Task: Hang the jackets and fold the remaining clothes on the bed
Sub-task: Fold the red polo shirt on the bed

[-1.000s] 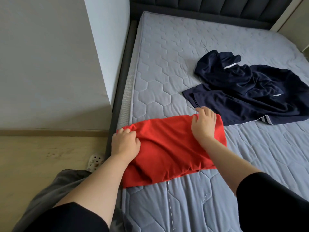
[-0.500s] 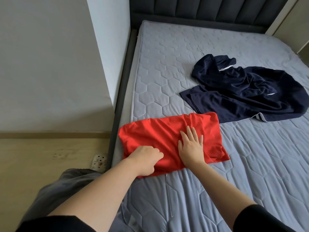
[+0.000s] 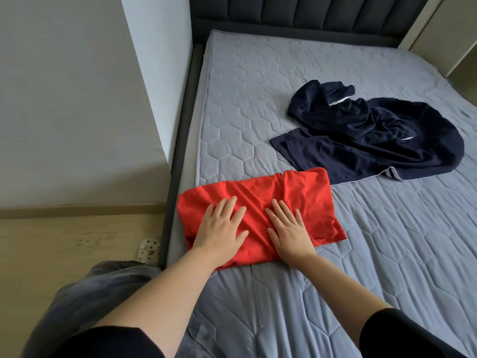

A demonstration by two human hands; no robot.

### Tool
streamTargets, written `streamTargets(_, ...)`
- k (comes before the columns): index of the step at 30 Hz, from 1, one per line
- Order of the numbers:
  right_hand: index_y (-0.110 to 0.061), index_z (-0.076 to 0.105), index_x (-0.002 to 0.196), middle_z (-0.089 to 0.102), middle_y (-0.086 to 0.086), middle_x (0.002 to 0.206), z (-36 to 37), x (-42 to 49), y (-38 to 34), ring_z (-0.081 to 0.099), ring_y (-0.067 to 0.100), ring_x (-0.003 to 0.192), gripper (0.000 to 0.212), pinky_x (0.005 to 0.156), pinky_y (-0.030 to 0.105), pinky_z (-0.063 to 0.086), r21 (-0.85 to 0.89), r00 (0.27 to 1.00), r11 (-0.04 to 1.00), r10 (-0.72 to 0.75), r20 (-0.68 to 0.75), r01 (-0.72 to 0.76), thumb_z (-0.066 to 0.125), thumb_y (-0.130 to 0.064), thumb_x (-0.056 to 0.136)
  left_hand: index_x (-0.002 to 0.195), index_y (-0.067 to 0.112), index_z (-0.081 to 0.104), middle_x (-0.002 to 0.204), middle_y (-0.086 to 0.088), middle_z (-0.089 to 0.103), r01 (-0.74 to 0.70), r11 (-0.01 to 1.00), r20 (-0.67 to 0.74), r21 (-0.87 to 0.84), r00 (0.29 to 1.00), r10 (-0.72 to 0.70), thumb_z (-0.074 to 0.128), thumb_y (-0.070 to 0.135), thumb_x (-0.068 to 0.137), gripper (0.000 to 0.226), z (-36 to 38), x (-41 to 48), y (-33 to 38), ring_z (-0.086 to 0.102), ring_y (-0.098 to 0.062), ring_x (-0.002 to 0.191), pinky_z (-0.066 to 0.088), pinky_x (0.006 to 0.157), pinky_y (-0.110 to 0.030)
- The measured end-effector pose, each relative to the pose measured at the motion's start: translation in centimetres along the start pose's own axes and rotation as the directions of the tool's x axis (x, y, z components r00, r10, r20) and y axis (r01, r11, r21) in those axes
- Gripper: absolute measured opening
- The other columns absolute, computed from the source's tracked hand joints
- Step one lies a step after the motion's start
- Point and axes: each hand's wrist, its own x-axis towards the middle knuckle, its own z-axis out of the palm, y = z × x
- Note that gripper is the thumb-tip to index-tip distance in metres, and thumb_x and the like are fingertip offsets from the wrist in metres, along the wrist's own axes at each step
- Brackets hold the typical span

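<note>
A folded red garment (image 3: 291,195) lies on the grey quilted mattress (image 3: 258,104) near its left edge. My left hand (image 3: 222,227) rests flat on the garment's near left part, fingers spread. My right hand (image 3: 287,232) presses flat on its near right part, fingers straight. Behind and to the right, a crumpled navy garment (image 3: 374,135) with white trim lies spread on the mattress, touching the red one's far right corner.
A dark padded headboard (image 3: 309,14) stands at the far end and a dark bed frame (image 3: 180,130) runs along the left side. A white wall column (image 3: 157,73) stands left of the bed. A white perforated slipper (image 3: 148,250) sits on the wooden floor.
Both hands let go of the red garment's far edge and came to its near half. The left hand uncurled and now lies flat beside the flat right hand.
</note>
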Motion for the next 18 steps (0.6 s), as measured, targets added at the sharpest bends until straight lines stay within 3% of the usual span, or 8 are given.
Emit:
streamTargets(2, -0.028, 0.022, 0.149, 0.005, -0.007, 0.158, 0.0, 0.0, 1.7, 0.001, 0.013, 0.146, 0.053, 0.115, 0.039, -0.006, -0.079, 0.998, 0.997, 0.004, 0.064, 0.001, 0.035, -0.040, 0.099, 0.151, 0.029, 0.001, 0.159, -0.001, -0.007, 0.049, 0.998, 0.225, -0.040, 0.974, -0.038, 0.028, 0.058, 0.094, 0.069, 1.6, -0.3, -0.5, -0.007, -0.022, 0.146, 0.004, 0.116, -0.045)
streamTargets(4, -0.030, 0.016, 0.150, 0.006, -0.007, 0.158, -0.2, 0.0, 3.8, 0.003, 0.012, 0.146, 0.055, 0.116, 0.042, -0.003, -0.116, 0.987, 0.984, 0.143, 0.069, -0.135, 0.032, -0.042, 0.099, 0.149, 0.033, -0.009, 0.158, 0.003, -0.016, 0.071, 0.996, 0.310, -0.046, 0.949, -0.054, 0.025, 0.060, 0.094, 0.070, 2.8, -0.6, -1.0, -0.015, -0.020, 0.145, -0.001, 0.116, -0.044)
streamTargets(8, -0.021, 0.010, 0.151, 0.004, -0.002, 0.159, -1.0, 0.5, 5.9, 0.000, 0.012, 0.146, 0.057, 0.116, 0.048, -0.001, -0.098, 0.853, 0.861, 0.508, 0.116, -0.500, 0.025, -0.040, 0.100, 0.149, 0.034, -0.010, 0.158, 0.005, -0.014, 0.098, 0.991, 0.178, -0.090, 0.981, -0.081, 0.025, 0.063, 0.092, 0.073, 3.4, -0.4, -1.6, -0.013, -0.017, 0.145, -0.003, 0.116, -0.042)
streamTargets(11, -0.011, 0.020, 0.149, 0.010, 0.006, 0.159, -1.6, 1.8, 3.9, 0.004, 0.019, 0.146, 0.056, 0.116, 0.050, 0.000, 0.017, 0.818, 0.820, 0.573, -0.047, -0.573, 0.033, -0.028, 0.097, 0.151, 0.028, -0.004, 0.159, 0.003, -0.010, 0.192, 0.974, 0.084, -0.121, 0.980, -0.183, 0.022, 0.061, 0.093, 0.071, 3.7, -0.1, -2.4, -0.012, -0.017, 0.145, -0.005, 0.115, -0.044)
streamTargets(12, -0.010, 0.025, 0.147, 0.014, 0.008, 0.158, -1.8, 2.2, 2.9, 0.007, 0.022, 0.146, 0.055, 0.116, 0.049, 0.001, 0.074, 0.834, 0.847, 0.532, -0.146, -0.527, 0.038, -0.022, 0.095, 0.151, 0.027, -0.003, 0.159, 0.002, -0.010, 0.212, 0.970, 0.099, -0.120, 0.975, -0.200, 0.020, 0.060, 0.094, 0.070, 3.9, 0.0, -2.6, -0.013, -0.018, 0.145, -0.005, 0.115, -0.045)
streamTargets(14, -0.009, 0.035, 0.143, 0.023, 0.011, 0.155, -2.1, 3.1, 0.2, 0.015, 0.025, 0.145, 0.054, 0.115, 0.048, 0.005, 0.130, 0.912, 0.949, 0.313, -0.264, -0.288, 0.043, -0.016, 0.090, 0.151, 0.026, -0.003, 0.159, 0.001, -0.009, 0.207, 0.972, 0.140, -0.112, 0.972, -0.191, 0.020, 0.060, 0.094, 0.070, 4.2, 0.2, -2.9, -0.012, -0.019, 0.145, -0.004, 0.115, -0.045)
streamTargets(16, -0.011, 0.039, 0.142, 0.025, 0.010, 0.154, -1.5, 4.1, -2.5, 0.015, 0.024, 0.145, 0.055, 0.115, 0.045, 0.003, 0.093, 0.975, 0.995, 0.042, -0.217, -0.022, 0.042, -0.021, 0.088, 0.151, 0.027, -0.004, 0.159, -0.001, -0.009, 0.185, 0.977, 0.160, -0.106, 0.973, -0.167, 0.021, 0.060, 0.093, 0.071, 4.5, 0.2, -3.1, -0.012, -0.021, 0.145, -0.004, 0.115, -0.046)
streamTargets(18, -0.019, 0.031, 0.147, 0.015, 0.004, 0.158, -0.4, 5.1, -3.7, 0.005, 0.019, 0.146, 0.054, 0.114, 0.043, -0.005, -0.020, 0.995, 0.997, -0.074, -0.071, 0.073, 0.038, -0.031, 0.094, 0.150, 0.028, -0.006, 0.159, -0.001, -0.010, 0.177, 0.979, 0.162, -0.101, 0.974, -0.159, 0.021, 0.061, 0.093, 0.071, 4.8, 0.1, -3.3, -0.012, -0.020, 0.145, -0.004, 0.115, -0.045)
